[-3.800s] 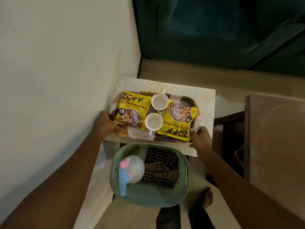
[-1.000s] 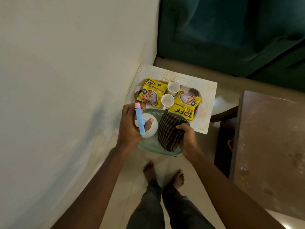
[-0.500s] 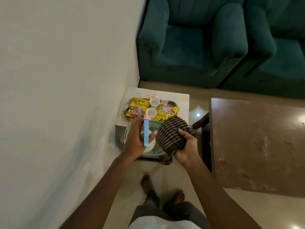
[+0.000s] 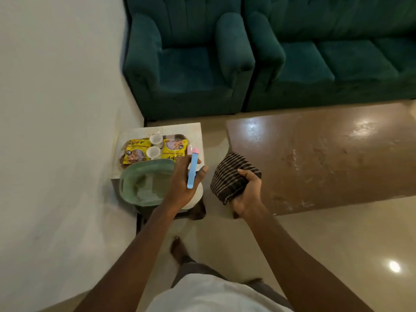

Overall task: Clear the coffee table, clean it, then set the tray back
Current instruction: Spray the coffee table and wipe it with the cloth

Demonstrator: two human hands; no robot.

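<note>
Fingers of the left hand curl round a spray bottle over the basket rim. The right hand clutches a striped cloth beside the coffee table. Behind the basket, the tray with packets and cups sits on the side table.
</note>
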